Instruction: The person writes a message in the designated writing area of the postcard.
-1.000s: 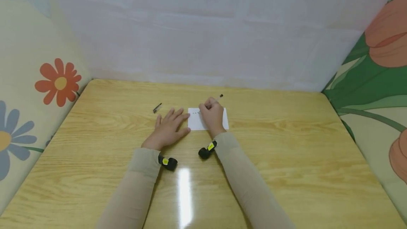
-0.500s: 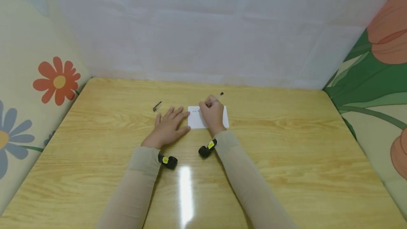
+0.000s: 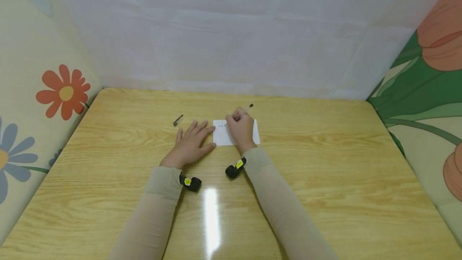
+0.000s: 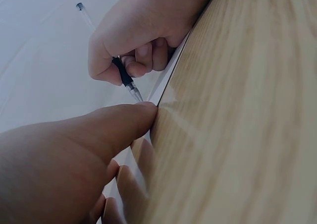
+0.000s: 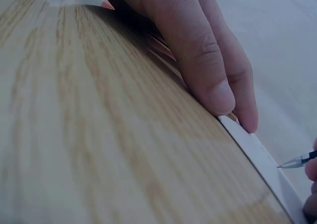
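A small white sheet of paper (image 3: 221, 137) lies on the wooden table, with a short row of dark marks near its upper left. My right hand (image 3: 242, 129) rests over the paper and pinches a gel pen (image 4: 124, 71) with a clear barrel and a black grip. In the right wrist view the pen's tip (image 5: 281, 166) is at the paper's surface. Spread flat on the table, my left hand (image 3: 189, 145) touches the paper's left edge with thumb and index finger. Part of the sheet is hidden under my right hand.
A pen cap (image 3: 178, 120) with a dark clip lies on the table (image 3: 325, 163) beyond my left fingertips. A white cloth backdrop (image 3: 231, 39) rises behind the table's far edge. Flower-printed panels (image 3: 21, 131) stand at both sides.
The view has tilted slightly, so the scene sits a little higher in it. My right hand still holds the pen at the paper, and my left hand stays at the edge.
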Demonstrator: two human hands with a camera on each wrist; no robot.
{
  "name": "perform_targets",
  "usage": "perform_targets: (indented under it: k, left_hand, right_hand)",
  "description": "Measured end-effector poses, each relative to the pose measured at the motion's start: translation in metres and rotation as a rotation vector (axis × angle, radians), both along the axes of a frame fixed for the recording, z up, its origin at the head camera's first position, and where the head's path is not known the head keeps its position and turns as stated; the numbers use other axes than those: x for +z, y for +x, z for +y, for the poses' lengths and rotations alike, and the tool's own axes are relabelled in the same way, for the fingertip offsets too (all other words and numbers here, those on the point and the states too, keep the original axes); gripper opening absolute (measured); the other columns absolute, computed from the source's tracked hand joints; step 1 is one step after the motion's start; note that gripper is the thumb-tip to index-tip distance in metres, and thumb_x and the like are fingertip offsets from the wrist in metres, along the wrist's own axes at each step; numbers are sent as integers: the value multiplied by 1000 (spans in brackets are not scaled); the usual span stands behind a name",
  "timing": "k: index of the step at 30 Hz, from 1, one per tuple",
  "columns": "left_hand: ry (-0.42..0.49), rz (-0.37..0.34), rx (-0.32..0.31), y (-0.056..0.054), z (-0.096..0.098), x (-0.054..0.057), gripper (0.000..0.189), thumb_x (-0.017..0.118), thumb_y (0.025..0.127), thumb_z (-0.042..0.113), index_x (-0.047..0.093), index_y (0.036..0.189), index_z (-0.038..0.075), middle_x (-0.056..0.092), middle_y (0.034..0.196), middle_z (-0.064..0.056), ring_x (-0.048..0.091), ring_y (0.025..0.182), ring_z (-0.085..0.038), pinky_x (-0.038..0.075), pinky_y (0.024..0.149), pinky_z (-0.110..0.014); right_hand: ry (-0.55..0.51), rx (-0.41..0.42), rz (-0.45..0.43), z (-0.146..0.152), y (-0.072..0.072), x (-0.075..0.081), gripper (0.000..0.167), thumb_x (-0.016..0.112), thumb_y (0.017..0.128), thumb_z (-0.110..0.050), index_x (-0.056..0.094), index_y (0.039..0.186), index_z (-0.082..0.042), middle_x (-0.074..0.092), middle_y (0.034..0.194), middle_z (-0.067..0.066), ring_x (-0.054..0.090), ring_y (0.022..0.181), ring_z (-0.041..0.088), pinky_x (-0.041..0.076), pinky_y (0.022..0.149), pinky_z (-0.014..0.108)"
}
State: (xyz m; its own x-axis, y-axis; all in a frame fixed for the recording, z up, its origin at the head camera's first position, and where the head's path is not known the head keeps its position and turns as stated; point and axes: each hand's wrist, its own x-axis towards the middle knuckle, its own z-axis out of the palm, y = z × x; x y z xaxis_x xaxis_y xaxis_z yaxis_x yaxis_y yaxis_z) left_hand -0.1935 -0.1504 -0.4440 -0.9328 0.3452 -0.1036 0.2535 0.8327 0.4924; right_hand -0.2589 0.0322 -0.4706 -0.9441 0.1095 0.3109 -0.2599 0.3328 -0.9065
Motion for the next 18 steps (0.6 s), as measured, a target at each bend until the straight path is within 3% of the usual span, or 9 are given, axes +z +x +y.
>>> perform_targets:
  k: [18]
  left_hand:
    - [0, -1, 1, -1, 0, 0, 62, 55, 104, 41, 37, 158, 17, 16, 169, -12, 1, 155, -40, -11, 114, -71]
  right_hand:
    - [-7, -11, 0, 0, 0, 0, 29, 61, 89, -8, 45, 66, -13, 42, 58, -2, 40, 57, 12, 34, 55, 26]
